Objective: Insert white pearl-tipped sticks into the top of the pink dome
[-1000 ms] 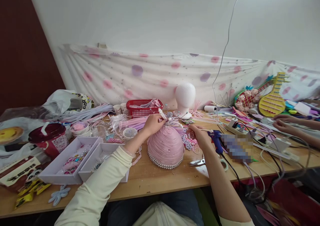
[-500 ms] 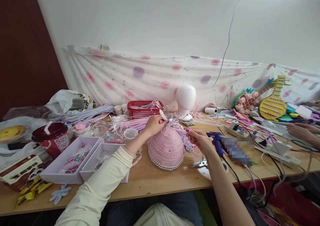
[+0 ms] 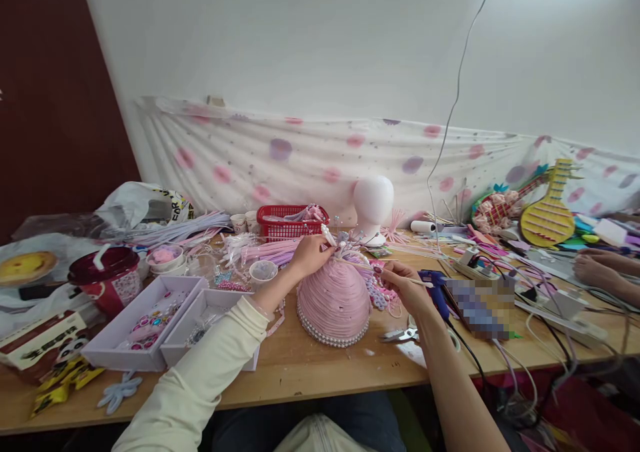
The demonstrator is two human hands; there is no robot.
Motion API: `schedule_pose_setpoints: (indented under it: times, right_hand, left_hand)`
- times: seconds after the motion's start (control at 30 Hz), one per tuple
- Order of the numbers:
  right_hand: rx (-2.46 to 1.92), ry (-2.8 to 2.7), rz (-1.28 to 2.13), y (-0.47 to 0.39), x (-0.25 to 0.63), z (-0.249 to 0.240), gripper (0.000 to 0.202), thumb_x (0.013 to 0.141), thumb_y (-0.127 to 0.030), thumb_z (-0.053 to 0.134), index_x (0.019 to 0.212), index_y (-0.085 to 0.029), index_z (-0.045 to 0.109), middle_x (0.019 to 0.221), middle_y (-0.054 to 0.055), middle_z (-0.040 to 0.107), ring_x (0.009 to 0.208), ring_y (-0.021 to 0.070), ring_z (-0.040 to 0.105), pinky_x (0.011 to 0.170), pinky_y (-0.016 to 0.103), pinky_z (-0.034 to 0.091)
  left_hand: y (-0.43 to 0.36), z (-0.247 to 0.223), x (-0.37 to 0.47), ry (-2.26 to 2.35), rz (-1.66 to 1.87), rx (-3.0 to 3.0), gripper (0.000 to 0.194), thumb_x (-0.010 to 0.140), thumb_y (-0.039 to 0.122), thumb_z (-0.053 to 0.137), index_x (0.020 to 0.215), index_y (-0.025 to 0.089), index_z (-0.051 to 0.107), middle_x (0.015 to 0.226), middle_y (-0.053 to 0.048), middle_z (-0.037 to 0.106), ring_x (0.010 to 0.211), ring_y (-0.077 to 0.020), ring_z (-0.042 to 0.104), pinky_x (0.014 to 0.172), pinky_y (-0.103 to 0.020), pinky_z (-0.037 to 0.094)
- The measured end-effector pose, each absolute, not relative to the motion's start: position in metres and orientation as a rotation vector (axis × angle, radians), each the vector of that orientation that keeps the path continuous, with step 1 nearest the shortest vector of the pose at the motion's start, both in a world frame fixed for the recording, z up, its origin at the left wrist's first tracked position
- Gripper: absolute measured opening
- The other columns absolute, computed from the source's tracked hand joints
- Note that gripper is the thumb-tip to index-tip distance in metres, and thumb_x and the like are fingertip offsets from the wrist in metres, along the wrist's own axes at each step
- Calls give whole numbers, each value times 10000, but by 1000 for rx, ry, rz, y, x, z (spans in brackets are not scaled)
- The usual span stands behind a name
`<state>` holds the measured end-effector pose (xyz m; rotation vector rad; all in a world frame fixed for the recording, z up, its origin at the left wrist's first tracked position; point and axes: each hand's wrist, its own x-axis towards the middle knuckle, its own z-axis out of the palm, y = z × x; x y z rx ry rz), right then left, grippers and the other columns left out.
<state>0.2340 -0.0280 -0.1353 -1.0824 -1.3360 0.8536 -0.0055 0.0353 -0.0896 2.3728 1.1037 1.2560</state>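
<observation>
Cluttered desk, white wall, foam head one o'clock of pink dome, left fingers narrow, right fingers pinching thin stick

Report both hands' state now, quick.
Left hand: closed at the top of the pink dome; exact grip unclear.
Right hand: closed, holding a thin pale strip.

The person's left grip is at the top of a ridged pink dome (pearl-like beads rim its base), and the right grip pinches a thin pale strand that reaches toward that top. The dome sits on the wooden surface. Near the right forearm are scissors and a blue glue gun. Behind the dome stand a white mannequin head and a red basket; a co-worker's hands show at far right.
</observation>
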Motion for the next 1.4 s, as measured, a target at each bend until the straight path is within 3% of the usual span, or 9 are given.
schedule_pose_setpoints:
  times: [0.33, 0.73, 0.87, 0.97, 1.07, 1.17, 1.3, 1.4]
  right_hand:
    - [-1021, -1439, 815, -42, 227, -121, 370, 677, -452, 761, 551, -197, 525, 527, -37, 451, 507, 96, 348, 490, 244, 257]
    - [-997, -2018, 226, -74, 213, -103, 297, 899, -325, 549, 634, -192, 553, 628, 9, 503, 618, 135, 434, 556, 259, 316]
    - [-887, -2227, 40, -79, 209, -90, 293, 924, -273, 499, 651, -185, 559, 647, 10, 500, 638, 133, 440, 579, 258, 324]
    - [-958, -2124, -30, -74, 212, -91, 357, 920, -317, 518, 589, -182, 514, 590, -7, 466, 586, 116, 418, 555, 253, 313]
    - [-1093, -1871, 91, -68, 217, -93, 436, 931, -433, 483, 575, -185, 519, 525, -11, 461, 520, 111, 412, 506, 251, 322]
    - [-1096, -1785, 385, -66, 217, -86, 473, 933, -526, 426, 685, -171, 617, 588, 36, 600, 537, 139, 528, 505, 262, 412]
    - [-1052, -1817, 583, -68, 212, -69, 412, 882, -542, 515, 901, -163, 678, 710, 63, 696, 595, 166, 626, 536, 277, 501]
    - [-1076, -1888, 606, -70, 208, -60, 416, 882, -534, 518, 888, -155, 689, 751, 81, 713, 631, 183, 657, 553, 294, 533]
  left_hand:
    - [38, -92, -5, 1077, 1272, 2360, 159, 803, 187, 632, 903, 189, 756, 983, -58, 754, 914, -201, 685, 825, -296, 497]
    - [30, -86, -6, 1134, 1238, 2344, 157, 807, 197, 634, 895, 168, 761, 940, -66, 758, 843, -202, 684, 797, -289, 494]
    - [28, -83, -6, 1158, 1219, 2326, 164, 811, 217, 638, 901, 162, 764, 924, -68, 759, 830, -204, 684, 786, -284, 488]
    - [28, -83, -6, 1168, 1219, 2324, 174, 819, 235, 635, 910, 159, 763, 926, -73, 759, 824, -208, 685, 768, -283, 487]
    - [29, -85, -6, 1161, 1227, 2325, 171, 819, 230, 633, 910, 167, 763, 926, -69, 759, 826, -205, 686, 769, -280, 487]
    - [30, -86, -6, 1142, 1235, 2337, 162, 810, 211, 634, 899, 169, 762, 934, -63, 759, 835, -200, 684, 766, -271, 486]
    - [30, -86, -6, 1112, 1237, 2338, 169, 814, 204, 624, 902, 155, 760, 961, -69, 757, 859, -198, 684, 771, -269, 487]
    - [31, -86, -6, 1121, 1241, 2319, 176, 819, 233, 628, 913, 168, 762, 953, -64, 760, 851, -199, 687, 783, -277, 493]
